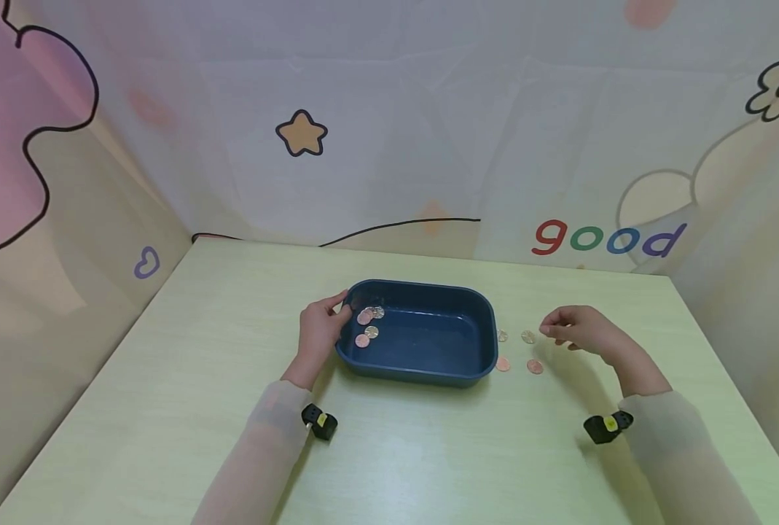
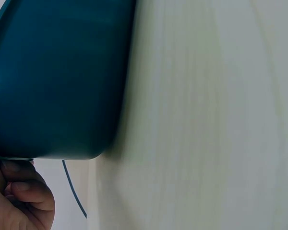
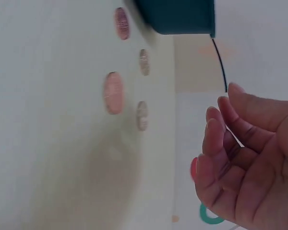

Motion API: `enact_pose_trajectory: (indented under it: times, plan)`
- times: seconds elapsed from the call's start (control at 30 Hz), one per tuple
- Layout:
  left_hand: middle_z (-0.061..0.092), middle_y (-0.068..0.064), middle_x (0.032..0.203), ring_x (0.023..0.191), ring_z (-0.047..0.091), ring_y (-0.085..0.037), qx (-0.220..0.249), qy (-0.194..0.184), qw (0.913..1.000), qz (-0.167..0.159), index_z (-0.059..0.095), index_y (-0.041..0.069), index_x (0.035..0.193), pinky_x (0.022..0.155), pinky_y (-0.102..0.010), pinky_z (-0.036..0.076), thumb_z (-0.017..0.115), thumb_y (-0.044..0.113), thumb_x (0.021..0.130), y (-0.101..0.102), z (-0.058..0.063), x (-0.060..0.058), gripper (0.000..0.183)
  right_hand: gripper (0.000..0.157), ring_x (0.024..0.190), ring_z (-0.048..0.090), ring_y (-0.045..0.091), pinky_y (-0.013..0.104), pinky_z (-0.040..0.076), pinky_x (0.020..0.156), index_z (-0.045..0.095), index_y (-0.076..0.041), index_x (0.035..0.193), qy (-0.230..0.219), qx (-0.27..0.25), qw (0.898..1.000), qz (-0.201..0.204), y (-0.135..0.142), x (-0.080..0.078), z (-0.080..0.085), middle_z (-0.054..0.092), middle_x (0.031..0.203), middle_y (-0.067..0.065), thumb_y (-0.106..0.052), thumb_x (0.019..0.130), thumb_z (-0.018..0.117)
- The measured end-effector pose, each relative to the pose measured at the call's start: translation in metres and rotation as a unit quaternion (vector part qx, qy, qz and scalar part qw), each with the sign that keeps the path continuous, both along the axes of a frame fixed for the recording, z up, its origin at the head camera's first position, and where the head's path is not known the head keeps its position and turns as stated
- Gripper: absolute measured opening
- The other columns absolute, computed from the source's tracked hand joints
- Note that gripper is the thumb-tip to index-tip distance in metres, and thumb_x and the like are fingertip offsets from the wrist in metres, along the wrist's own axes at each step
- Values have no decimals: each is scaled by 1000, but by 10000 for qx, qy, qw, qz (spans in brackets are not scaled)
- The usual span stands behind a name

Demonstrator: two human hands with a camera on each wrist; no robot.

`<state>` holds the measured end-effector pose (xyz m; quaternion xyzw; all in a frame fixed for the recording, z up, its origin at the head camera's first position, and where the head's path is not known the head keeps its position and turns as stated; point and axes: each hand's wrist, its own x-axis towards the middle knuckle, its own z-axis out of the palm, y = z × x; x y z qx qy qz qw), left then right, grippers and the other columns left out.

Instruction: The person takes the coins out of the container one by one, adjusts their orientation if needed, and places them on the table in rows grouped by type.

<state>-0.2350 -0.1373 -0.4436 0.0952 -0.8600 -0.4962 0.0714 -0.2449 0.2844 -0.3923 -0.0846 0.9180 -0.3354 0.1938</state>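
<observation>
A dark blue rectangular tray (image 1: 422, 372) sits on the table with several copper and silvery coins (image 1: 362, 340) lying at its left end. My left hand (image 1: 319, 328) grips the tray's left end, thumb at the rim and fingers curled beneath it in the left wrist view. To the right of the tray lie two copper coins (image 1: 535, 367) and two paler coins (image 1: 527, 337) on the tabletop. Just beyond these, my right hand (image 1: 579, 329) hovers above the table. Its fingers are loosely bent, thumb near the index fingertip, and nothing shows between them in the right wrist view (image 3: 249, 153).
The pale wood-grain table (image 1: 402, 459) meets a printed fabric backdrop (image 1: 389, 146) at its back edge. More fabric hangs along both sides. Each wrist carries a small black camera, such as the one on the right sleeve (image 1: 607, 427).
</observation>
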Motion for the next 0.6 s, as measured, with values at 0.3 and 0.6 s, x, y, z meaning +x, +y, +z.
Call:
enact_pose_trajectory:
  times: [0.3,0.6]
  plan:
    - [39,6,56,48,38,-8,-40,30,10000,-40,67,8,135,48,-20,32,62,14,95,0,1,0,40,35,100,64,30,44,57,89,62,6,122,317,37,9985,454,-23,-14,31,67,110,20,-24,104,57]
    - [41,5,57,50,40,-9,-95,39,9999,-19,67,8,134,49,-20,32,63,14,95,0,0,0,40,32,94,64,24,39,56,83,65,3,118,421,57,9950,903,-54,-29,52,69,107,17,-24,102,61]
